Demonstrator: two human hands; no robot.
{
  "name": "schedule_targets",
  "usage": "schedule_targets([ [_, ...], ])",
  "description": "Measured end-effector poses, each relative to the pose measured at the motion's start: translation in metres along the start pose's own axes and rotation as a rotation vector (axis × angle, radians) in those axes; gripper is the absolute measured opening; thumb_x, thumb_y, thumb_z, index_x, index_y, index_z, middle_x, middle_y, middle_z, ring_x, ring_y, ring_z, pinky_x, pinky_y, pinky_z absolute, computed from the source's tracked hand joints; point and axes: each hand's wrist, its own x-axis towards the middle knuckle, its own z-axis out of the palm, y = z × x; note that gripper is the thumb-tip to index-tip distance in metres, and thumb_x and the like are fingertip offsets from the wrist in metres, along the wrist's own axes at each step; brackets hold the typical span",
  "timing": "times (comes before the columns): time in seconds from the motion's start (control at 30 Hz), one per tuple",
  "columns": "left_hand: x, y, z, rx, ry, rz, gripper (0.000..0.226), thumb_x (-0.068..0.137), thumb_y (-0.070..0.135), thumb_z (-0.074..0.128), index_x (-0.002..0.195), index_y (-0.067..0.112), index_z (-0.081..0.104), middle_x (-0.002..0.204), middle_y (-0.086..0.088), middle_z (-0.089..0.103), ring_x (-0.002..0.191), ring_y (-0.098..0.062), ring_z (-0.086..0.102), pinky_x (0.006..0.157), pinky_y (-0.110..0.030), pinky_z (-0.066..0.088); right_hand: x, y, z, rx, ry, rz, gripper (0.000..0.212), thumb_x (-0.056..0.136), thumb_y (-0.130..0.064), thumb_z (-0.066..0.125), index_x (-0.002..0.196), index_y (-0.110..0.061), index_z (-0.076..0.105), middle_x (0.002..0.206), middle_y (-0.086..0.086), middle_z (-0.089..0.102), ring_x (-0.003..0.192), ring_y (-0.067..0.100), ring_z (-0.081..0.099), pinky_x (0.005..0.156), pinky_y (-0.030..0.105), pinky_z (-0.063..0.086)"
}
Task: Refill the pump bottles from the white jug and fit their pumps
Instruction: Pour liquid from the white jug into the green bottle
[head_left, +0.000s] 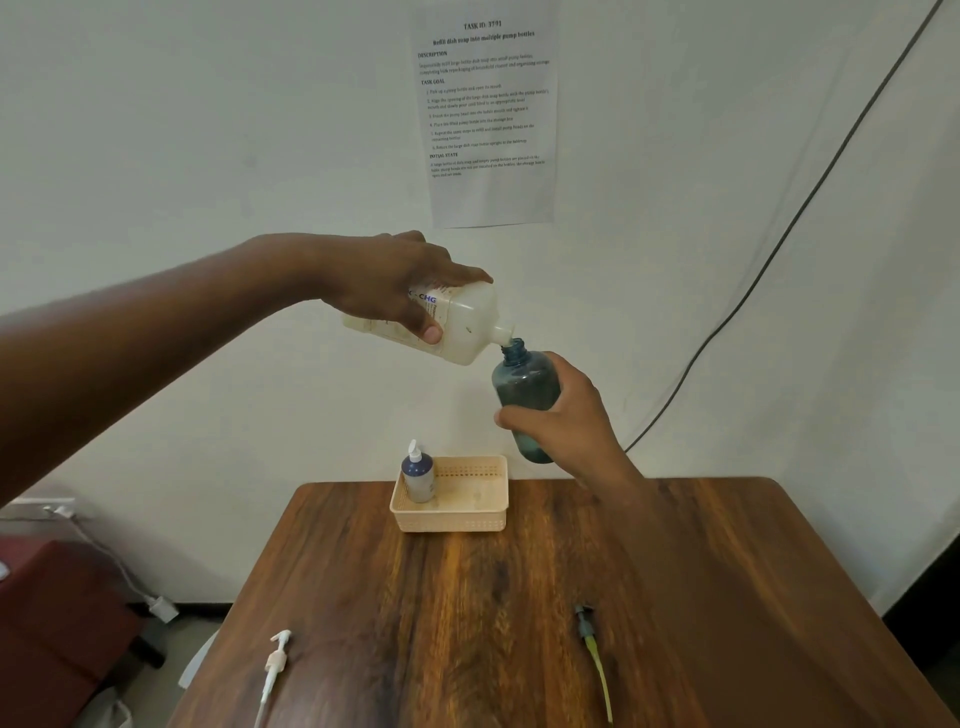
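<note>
Left hand (400, 283) grips the white jug (457, 325) from above, fingers over its top side and thumb curled under, tipping it so its neck slants down to the right. Right hand (566, 415) is wrapped round the lower body of a blue bottle (524, 387), holding it in the air, tilted a little, its open mouth right at the jug's spout; the two look to be touching or all but touching. Both are held up well above the basket (452, 519), which sits on the counter (519, 623) near its far edge. By my reading the task is roughly at its middle: one bottle (420, 475), dark on top and pale below, already stands in the basket's left side with a white pump fitted, so that one appears finished. The blue bottle is in its filling step; whether liquid is running, or how full it is, cannot be told through the tinted wall. Its pump is not yet on. Two loose pumps lie on the counter well nearer the camera than the basket: a white pump (275, 665) nearer-left of it, and a dark pump (592, 654) with a yellowish tube nearer-right. The dark one seems the likely match for the blue bottle; which bottle the spare white one serves is not shown.
</note>
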Motion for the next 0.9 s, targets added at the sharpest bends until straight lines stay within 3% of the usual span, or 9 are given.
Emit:
schedule_targets([
  [0.1, 0.0003, -0.0008, 0.0001, 0.001, 0.000, 0.001, 0.081, 0.094, 0.041, 0.074, 0.159, 0.049, 0.027, 0.107, 0.020, 0.047, 0.120, -0.018, 0.036, 0.104, -0.043, 0.038, -0.0003, -0.0003, 0.0005, -0.003, -0.001, -0.001, 0.070, 0.069, -0.029, 0.087, 0.126, -0.044, 0.050, 0.116, -0.023, 0.056, 0.105, 0.006, 0.057, 0.079, 0.023, 0.053],
  [0.5, -0.0019, 0.0018, -0.0052, 0.023, -0.005, 0.009, 0.082, 0.091, 0.048, 0.074, 0.159, 0.048, 0.028, 0.120, 0.005, 0.054, 0.124, -0.021, 0.038, 0.108, -0.046, 0.039, -0.0006, -0.0027, 0.0015, -0.003, -0.003, -0.017, 0.068, 0.068, -0.029, 0.086, 0.126, -0.041, 0.052, 0.114, -0.022, 0.058, 0.103, 0.007, 0.059, 0.080, 0.025, 0.054],
  [0.7, -0.0020, 0.0006, -0.0058, 0.024, 0.003, -0.004, 0.080, 0.093, 0.041, 0.075, 0.157, 0.053, 0.028, 0.125, 0.005, 0.056, 0.127, -0.021, 0.038, 0.109, -0.047, 0.039, -0.0010, -0.0030, 0.0025, -0.009, -0.004, -0.013, 0.069, 0.070, -0.027, 0.087, 0.129, -0.037, 0.052, 0.121, -0.012, 0.060, 0.108, 0.012, 0.059, 0.087, 0.032, 0.056],
  [0.9, -0.0044, 0.0012, -0.0067, 0.040, -0.001, 0.000, 0.080, 0.093, 0.041, 0.075, 0.157, 0.054, 0.028, 0.130, 0.003, 0.056, 0.126, -0.021, 0.037, 0.111, -0.051, 0.039, -0.0011, -0.0040, 0.0039, -0.007, -0.008, -0.015, 0.069, 0.071, -0.027, 0.086, 0.129, -0.038, 0.052, 0.117, -0.017, 0.059, 0.103, 0.009, 0.059, 0.083, 0.026, 0.054],
])
